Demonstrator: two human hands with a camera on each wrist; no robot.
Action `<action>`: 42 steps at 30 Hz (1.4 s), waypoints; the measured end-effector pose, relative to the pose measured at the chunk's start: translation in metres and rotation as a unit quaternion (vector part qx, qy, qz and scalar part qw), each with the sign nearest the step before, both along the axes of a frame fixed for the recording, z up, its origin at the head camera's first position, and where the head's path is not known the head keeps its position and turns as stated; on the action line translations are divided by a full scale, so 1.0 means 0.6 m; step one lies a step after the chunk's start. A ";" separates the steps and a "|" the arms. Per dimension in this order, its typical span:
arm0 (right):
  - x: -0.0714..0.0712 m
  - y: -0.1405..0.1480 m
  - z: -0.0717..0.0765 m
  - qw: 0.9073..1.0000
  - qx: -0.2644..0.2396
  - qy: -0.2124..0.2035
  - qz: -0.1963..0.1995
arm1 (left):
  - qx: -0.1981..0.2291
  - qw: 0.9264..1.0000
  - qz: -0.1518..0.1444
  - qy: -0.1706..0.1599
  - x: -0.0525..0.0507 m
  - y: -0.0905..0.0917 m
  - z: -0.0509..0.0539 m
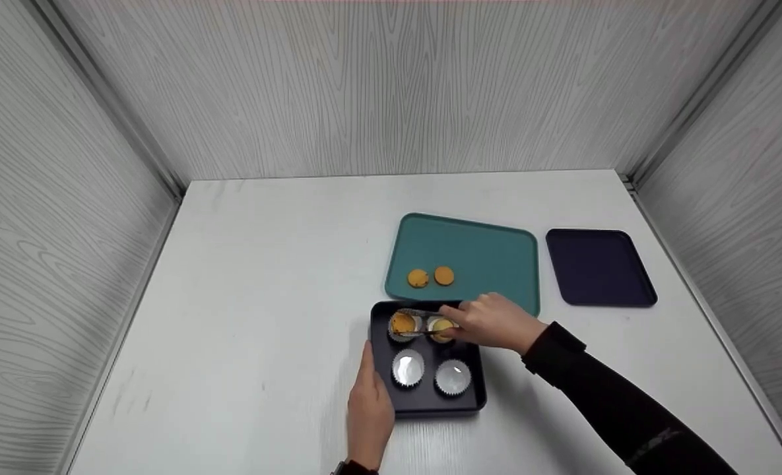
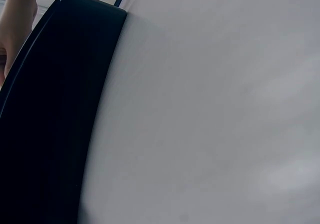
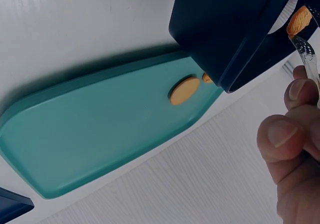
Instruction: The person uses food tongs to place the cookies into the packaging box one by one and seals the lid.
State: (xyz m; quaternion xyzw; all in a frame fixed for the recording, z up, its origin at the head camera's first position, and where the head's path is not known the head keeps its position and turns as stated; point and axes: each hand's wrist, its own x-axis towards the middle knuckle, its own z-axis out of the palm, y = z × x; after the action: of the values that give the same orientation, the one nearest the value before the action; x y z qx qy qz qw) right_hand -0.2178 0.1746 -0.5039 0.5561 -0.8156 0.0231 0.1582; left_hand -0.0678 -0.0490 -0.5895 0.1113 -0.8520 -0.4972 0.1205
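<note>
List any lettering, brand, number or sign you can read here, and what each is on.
None readable: the tongs, foil cups, cookies, dark box, teal tray and small dark tray show no text.
The pale mark on the right sleeve is too blurred to tell.

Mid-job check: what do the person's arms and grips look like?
The right grip is a bare, ungloved hand; behind it come a black cuff or wrist band and a long black sleeve bearing a faint greyish mark. The left grip is ungloved too, with a dark cuff or band at the wrist; the picture edge cuts off the rest of that arm.
</note>
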 end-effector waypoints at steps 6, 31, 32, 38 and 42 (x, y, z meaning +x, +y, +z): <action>0.001 0.000 -0.004 1.000 -0.001 -0.004 -0.007 | 0.002 1.000 0.002 0.003 0.000 0.000 0.001; 0.002 -0.004 -0.006 0.998 -0.012 -0.044 -0.035 | 0.005 1.000 0.002 0.014 0.002 0.001 0.005; 0.002 -0.002 -0.006 0.998 -0.014 -0.042 -0.035 | 0.006 1.000 0.001 0.014 0.002 0.001 0.005; 0.000 0.009 -0.005 0.998 -0.037 -0.034 -0.028 | 0.014 1.000 -0.002 0.012 0.001 0.001 0.003; -0.006 0.018 -0.003 0.997 -0.072 -0.024 -0.027 | 0.012 1.000 -0.001 0.013 0.001 0.001 0.000</action>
State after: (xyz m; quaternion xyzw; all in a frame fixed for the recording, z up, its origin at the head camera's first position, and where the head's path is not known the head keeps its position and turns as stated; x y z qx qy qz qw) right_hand -0.2212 0.1855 -0.5058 0.5204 -0.8301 0.0906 0.1785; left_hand -0.0670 -0.0484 -0.5892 0.1055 -0.8445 -0.5088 0.1295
